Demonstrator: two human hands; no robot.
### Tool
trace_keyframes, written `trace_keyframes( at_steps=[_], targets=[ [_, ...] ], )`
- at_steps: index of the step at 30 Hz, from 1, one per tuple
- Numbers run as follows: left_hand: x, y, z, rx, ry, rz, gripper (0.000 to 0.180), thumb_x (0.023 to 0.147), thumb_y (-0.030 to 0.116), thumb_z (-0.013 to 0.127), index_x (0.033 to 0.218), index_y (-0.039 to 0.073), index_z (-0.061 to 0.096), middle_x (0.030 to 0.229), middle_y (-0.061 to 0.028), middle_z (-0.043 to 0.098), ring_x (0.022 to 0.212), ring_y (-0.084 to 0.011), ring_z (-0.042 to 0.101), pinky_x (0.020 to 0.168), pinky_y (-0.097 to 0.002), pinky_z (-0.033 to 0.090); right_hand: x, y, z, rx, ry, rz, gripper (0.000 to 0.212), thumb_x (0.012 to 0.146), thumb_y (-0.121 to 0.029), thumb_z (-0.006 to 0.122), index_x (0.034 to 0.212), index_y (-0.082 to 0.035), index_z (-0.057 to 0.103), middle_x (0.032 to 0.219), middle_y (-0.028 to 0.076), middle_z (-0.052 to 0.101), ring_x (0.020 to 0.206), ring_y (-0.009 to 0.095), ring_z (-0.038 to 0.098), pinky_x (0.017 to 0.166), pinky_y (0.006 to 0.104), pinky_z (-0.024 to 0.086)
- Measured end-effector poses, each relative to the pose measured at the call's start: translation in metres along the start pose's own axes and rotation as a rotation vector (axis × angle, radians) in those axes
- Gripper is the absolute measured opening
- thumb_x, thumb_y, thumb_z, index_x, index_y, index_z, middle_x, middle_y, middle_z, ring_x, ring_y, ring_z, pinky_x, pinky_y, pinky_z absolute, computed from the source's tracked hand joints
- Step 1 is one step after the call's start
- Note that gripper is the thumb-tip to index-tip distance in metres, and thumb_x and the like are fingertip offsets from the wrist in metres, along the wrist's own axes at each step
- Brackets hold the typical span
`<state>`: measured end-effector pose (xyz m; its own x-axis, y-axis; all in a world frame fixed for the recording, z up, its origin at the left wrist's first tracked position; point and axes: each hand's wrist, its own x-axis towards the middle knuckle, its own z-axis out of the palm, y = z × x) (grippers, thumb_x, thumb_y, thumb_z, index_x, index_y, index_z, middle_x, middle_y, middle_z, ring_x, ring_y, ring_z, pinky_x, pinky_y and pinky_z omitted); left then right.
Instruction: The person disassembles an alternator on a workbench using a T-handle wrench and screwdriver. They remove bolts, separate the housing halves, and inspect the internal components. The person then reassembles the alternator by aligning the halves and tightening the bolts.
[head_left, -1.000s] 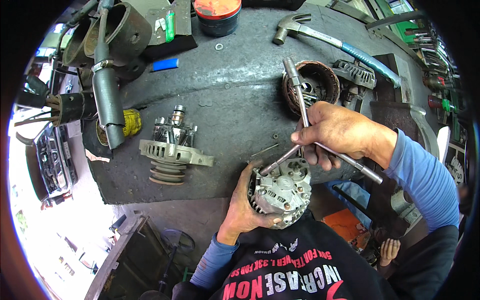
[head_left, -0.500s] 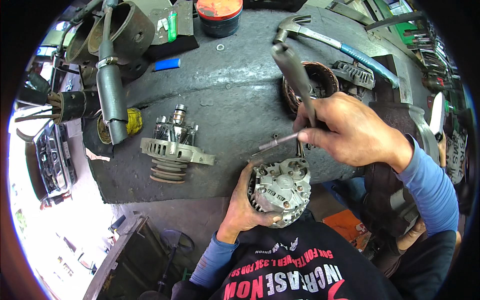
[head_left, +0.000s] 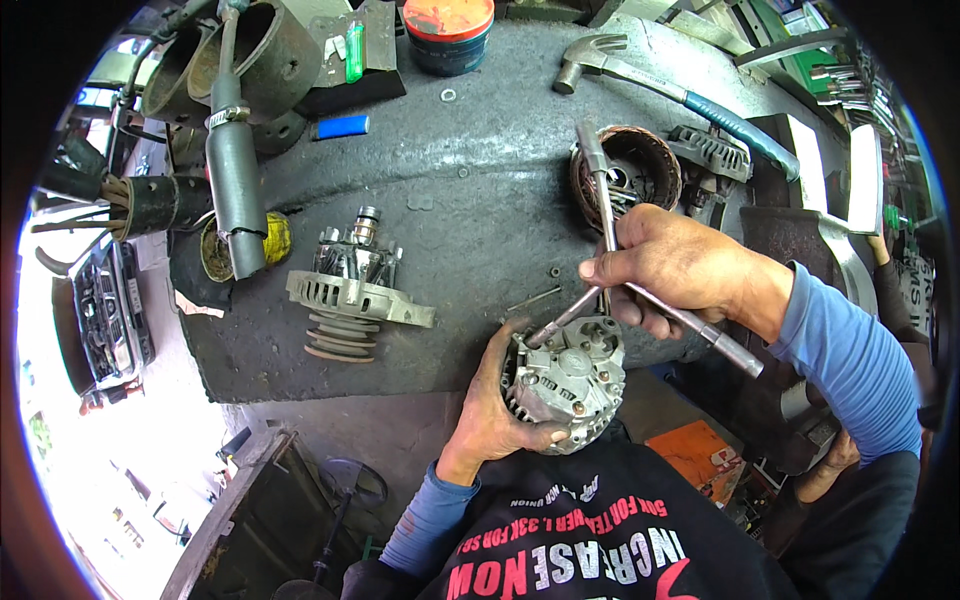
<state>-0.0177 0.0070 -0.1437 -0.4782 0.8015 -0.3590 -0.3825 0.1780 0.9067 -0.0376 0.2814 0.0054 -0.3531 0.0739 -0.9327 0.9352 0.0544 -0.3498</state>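
My left hand [head_left: 490, 405] grips a grey alternator housing [head_left: 565, 380] from the left side, held against my body at the near edge of the dark workbench [head_left: 450, 180]. My right hand [head_left: 680, 265] is closed on a metal cross wrench [head_left: 610, 230] just above the housing. One arm of the wrench points down-left onto the top of the housing, another runs up toward the back of the bench. A loose long bolt [head_left: 533, 298] lies on the bench just left of the wrench tip.
An alternator rotor half with pulley [head_left: 350, 290] lies left of centre. A copper-wound stator [head_left: 628, 170] and another housing part [head_left: 712, 150] sit behind my right hand. A hammer [head_left: 660, 80], a red-lidded tub [head_left: 448, 30] and a grey pipe [head_left: 235, 170] are at the back.
The cross wrench has turned in my right hand: its upright arm swung from leaning left to nearly vertical. My right hand shifted slightly. The housing stays in my left hand.
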Motion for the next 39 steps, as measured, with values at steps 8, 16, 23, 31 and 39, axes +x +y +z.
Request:
trace_keyframes(
  at_steps=[8, 16, 23, 31, 39],
  targets=[
    [0.001, 0.0, 0.0, 0.015, 0.012, 0.018, 0.133, 0.048, 0.028, 0.101, 0.16, 0.0, 0.033, 0.148, -0.0184, 0.054, 0.137, -0.0304, 0.055, 0.118, -0.0434, 0.043, -0.002, 0.017, -0.01, -1.048, 0.07, -0.991, 0.018, 0.084, -0.017, 0.074, 0.1, -0.01, 0.075, 0.091, 0.009, 0.071, 0.094, 0.029, 0.069, 0.091, 0.0435, 0.052],
    [-0.002, -0.005, -0.001, -0.035, 0.01, -0.016, 0.135, 0.049, 0.028, 0.101, 0.16, -0.002, 0.031, 0.146, -0.019, 0.055, 0.137, -0.0302, 0.055, 0.118, -0.0431, 0.043, -0.013, 0.03, -0.012, -1.033, 0.248, -1.176, 0.041, 0.064, -0.01, 0.076, 0.104, -0.01, 0.077, 0.092, 0.005, 0.065, 0.098, 0.031, 0.062, 0.095, 0.0449, 0.049],
    [0.002, -0.004, 0.002, -0.129, -0.008, -0.022, 0.132, 0.048, 0.027, 0.1, 0.159, 0.0, 0.033, 0.145, -0.0182, 0.057, 0.135, -0.0298, 0.056, 0.117, -0.0432, 0.044, -0.03, 0.037, -0.009, -0.684, 0.302, -0.727, 0.027, 0.096, -0.028, 0.072, 0.104, -0.002, 0.07, 0.088, 0.021, 0.07, 0.092, 0.044, 0.069, 0.081, 0.0528, 0.053],
    [0.0, 0.0, 0.003, 0.003, 0.004, -0.01, 0.13, 0.049, 0.027, 0.1, 0.158, 0.002, 0.033, 0.143, -0.0181, 0.057, 0.134, -0.0307, 0.057, 0.115, -0.0443, 0.045, -0.01, 0.023, -0.006, -0.469, 0.092, -0.375, 0.022, 0.101, -0.022, 0.07, 0.096, 0.0, 0.069, 0.068, 0.006, 0.067, 0.062, 0.018, 0.068, 0.059, 0.0365, 0.052],
    [0.0, 0.001, 0.005, 0.006, -0.001, 0.0, 0.131, 0.049, 0.027, 0.101, 0.158, 0.003, 0.033, 0.144, -0.0181, 0.056, 0.134, -0.0306, 0.057, 0.115, -0.0447, 0.046, -0.012, 0.006, -0.007, -0.081, -0.021, -0.064, 0.033, 0.107, -0.022, 0.062, 0.09, 0.007, 0.065, 0.07, 0.007, 0.067, 0.048, 0.012, 0.061, 0.04, 0.029, 0.048]
  ],
)
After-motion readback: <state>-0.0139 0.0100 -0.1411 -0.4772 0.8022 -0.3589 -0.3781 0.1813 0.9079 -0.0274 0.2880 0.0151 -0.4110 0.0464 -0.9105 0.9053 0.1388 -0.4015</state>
